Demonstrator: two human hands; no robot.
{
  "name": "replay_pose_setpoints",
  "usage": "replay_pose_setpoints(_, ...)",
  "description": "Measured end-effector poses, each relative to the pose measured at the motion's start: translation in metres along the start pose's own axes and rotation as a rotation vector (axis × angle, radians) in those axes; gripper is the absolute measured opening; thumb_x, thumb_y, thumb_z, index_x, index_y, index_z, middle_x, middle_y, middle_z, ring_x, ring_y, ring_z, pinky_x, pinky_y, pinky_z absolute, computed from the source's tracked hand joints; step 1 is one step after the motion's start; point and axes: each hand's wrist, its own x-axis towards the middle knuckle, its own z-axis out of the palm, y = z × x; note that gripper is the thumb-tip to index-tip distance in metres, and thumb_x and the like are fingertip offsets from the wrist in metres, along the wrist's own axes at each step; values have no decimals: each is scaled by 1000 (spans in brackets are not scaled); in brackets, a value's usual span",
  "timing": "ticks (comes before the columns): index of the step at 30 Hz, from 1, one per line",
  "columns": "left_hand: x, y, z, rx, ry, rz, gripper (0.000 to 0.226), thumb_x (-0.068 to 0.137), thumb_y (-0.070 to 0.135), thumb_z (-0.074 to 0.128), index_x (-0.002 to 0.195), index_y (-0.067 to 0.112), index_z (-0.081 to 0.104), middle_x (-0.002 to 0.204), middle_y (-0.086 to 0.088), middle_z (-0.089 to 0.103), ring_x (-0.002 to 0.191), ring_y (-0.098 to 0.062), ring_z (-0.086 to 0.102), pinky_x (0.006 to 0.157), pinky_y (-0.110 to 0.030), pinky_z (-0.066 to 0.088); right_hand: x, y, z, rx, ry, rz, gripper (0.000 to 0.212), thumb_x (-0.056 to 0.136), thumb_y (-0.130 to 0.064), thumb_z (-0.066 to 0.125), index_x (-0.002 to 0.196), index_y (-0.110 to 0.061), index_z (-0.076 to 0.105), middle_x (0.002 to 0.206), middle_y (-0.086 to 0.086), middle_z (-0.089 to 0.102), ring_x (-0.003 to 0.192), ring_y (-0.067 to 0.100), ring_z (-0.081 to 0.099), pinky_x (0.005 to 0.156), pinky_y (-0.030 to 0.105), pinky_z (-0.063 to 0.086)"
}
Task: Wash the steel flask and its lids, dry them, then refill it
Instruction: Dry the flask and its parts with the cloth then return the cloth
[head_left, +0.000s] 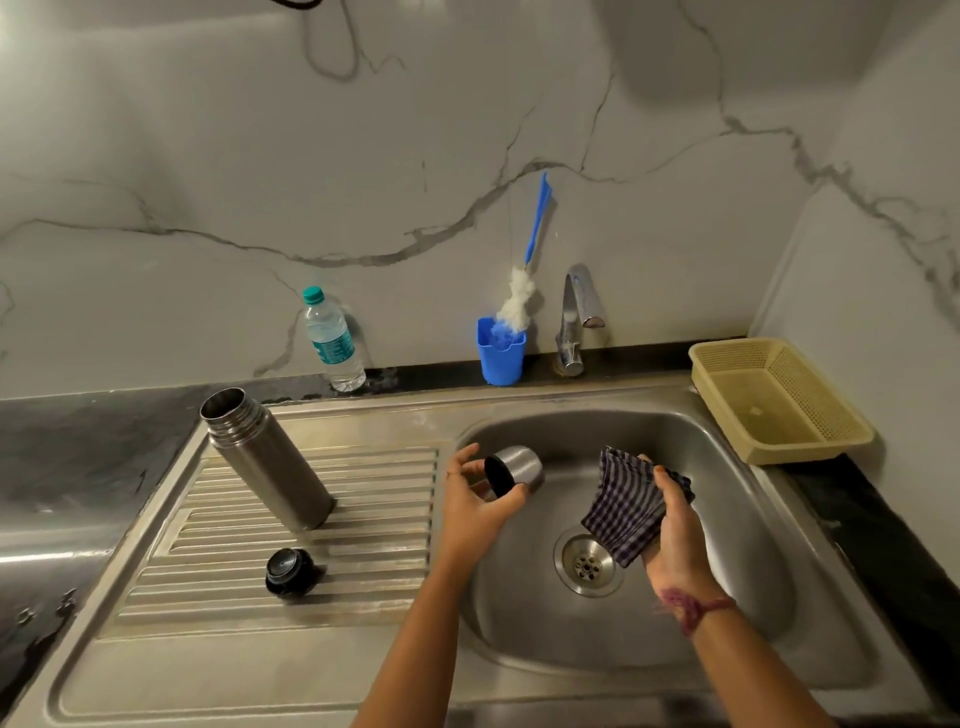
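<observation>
Over the sink basin (727, 467), the left hand (475, 512) is gripping the steel cup lid (519, 467), fingers curled around it. The right hand (670, 530) is clutching a checked cloth (623, 509). Drying well means pushing cloth inside the lid, rotating. The open flask (265, 457) is standing on the drainboard's far left corner.

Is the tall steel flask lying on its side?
No, the steel flask stands upright and uncapped on the ribbed draining board, left of the basin.

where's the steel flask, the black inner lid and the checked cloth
steel flask (270, 462), head view, middle of its body
black inner lid (289, 570), head view, its top face
checked cloth (626, 506), head view, middle of the folds
</observation>
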Motion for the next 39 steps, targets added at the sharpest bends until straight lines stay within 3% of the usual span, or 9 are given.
replay_pose_setpoints(6, -22, 18, 19, -261, -78, -64, 10, 93, 11, 65, 102, 16, 67, 99, -4, 73, 98, -18, 68, 87, -27, 53, -4, -13, 10, -64, -69, -39, 34, 97, -35, 44, 125, -23, 60, 119, 4, 65, 105, 22, 62, 81, 37, 52)
replay_pose_setpoints(9, -30, 26, 26, -276, -204, -81, 39, 100, 11, 52, 72, 25, 76, 81, 4, 71, 84, -9, 65, 84, -25, 48, -10, -22, 28, -159, -134, -134, 32, 96, -36, 46, 122, -25, 63, 116, 3, 67, 105, 20, 64, 80, 35, 54)
replay_pose_setpoints(14, -34, 40, 34, -216, -264, 18, 31, 104, 17, 46, 90, 17, 73, 95, -4, 73, 93, -13, 65, 86, -26, 50, -22, -36, 57, -350, -243, -282, 19, 98, -27, 47, 100, -17, 63, 91, 3, 68, 75, 4, 67, 56, 11, 50)
replay_pose_setpoints(18, -23, 46, 33, -190, -233, 82, 28, 103, 25, 49, 95, 12, 72, 97, -14, 71, 95, -27, 64, 96, -45, 48, -28, -24, 59, -656, -423, -516, 32, 95, -39, 50, 120, -22, 60, 112, 1, 68, 104, 8, 64, 85, 22, 52)
replay_pose_setpoints(23, -19, 56, 33, -261, -206, -11, 26, 103, 13, 46, 107, 15, 72, 105, -9, 73, 104, -23, 65, 100, -43, 49, -20, -12, 43, -1100, -629, -1093, 52, 94, -31, 44, 144, -17, 37, 150, -8, 35, 144, 15, 23, 118, 37, 16)
replay_pose_setpoints(25, -20, 54, 31, -229, -195, 21, 24, 102, 15, 49, 104, 18, 73, 101, -7, 73, 101, -22, 65, 100, -45, 48, -15, -8, 40, -1017, -670, -1047, 50, 94, -27, 46, 142, -14, 39, 149, -5, 38, 142, 17, 28, 117, 36, 22)
replay_pose_setpoints(29, -25, 54, 26, -220, -228, 47, 23, 102, 18, 50, 103, 18, 73, 103, -9, 73, 104, -24, 66, 100, -40, 50, -16, -12, 56, -539, -478, -499, 36, 88, -38, 47, 121, -25, 55, 116, -1, 64, 112, 14, 59, 92, 23, 50)
replay_pose_setpoints(36, -19, 54, 19, -316, -191, 20, 23, 102, 16, 49, 108, 8, 69, 106, -19, 69, 100, -25, 64, 100, -45, 50, -27, 3, 57, -811, -565, -880, 45, 94, -28, 45, 134, -7, 48, 138, 5, 49, 134, 14, 41, 110, 22, 33)
replay_pose_setpoints(39, -23, 51, 17, -324, -214, 24, 24, 102, 15, 49, 113, 6, 68, 109, -19, 69, 103, -25, 64, 99, -39, 51, -33, -5, 67, -494, -447, -517, 32, 97, -23, 46, 124, -8, 56, 112, 1, 65, 103, 6, 62, 80, 10, 47)
